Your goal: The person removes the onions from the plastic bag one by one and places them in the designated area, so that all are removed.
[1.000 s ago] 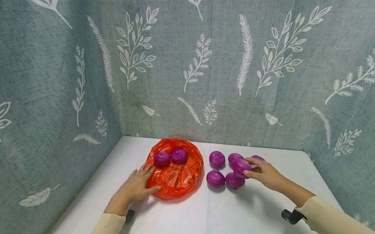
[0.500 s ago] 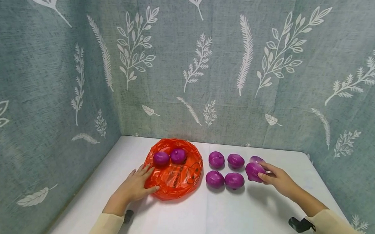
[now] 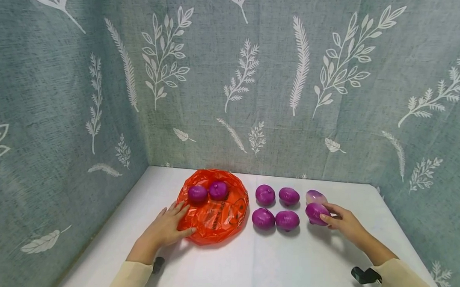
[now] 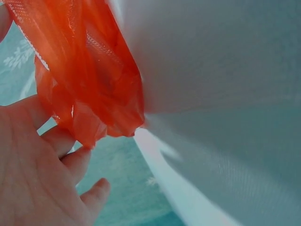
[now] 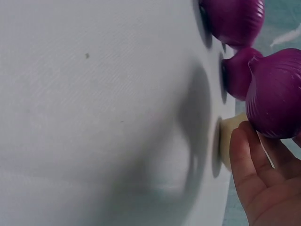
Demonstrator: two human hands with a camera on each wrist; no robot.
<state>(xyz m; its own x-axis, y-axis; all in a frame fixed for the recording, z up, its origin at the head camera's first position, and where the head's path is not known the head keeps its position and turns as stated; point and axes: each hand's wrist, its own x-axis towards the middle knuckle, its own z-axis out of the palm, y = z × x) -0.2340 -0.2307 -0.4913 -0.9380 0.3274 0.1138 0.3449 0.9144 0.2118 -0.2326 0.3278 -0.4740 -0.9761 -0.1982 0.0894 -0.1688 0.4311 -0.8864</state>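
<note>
My right hand [image 3: 344, 221] pinches a purple onion [image 3: 314, 214] between thumb and fingers, above the table at the right. In the right wrist view the held onion [image 5: 277, 94] hangs clear of its shadow. Just behind it lies a paler, whitish-purple onion [image 3: 314, 196]. My left hand [image 3: 166, 228] rests with spread fingers on the left rim of a round, opened red plastic bag [image 3: 215, 220]. Two purple onions, one [image 3: 198, 194] left of the other [image 3: 218, 190], sit inside the bag. In the left wrist view the fingers [image 4: 70, 165] lie along the bag's outside.
Several purple onions stand right of the bag in two short rows: back left [image 3: 265, 194], back right [image 3: 289, 196], front left [image 3: 263, 219], front right [image 3: 287, 220]. The white table [image 3: 286, 266] meets a leaf-patterned green cloth [image 3: 255, 97] at the back and sides.
My right hand has carried its onion rightward from over the front right onion, then slightly lower, in front of the paler one. My left hand stays at the bag.
</note>
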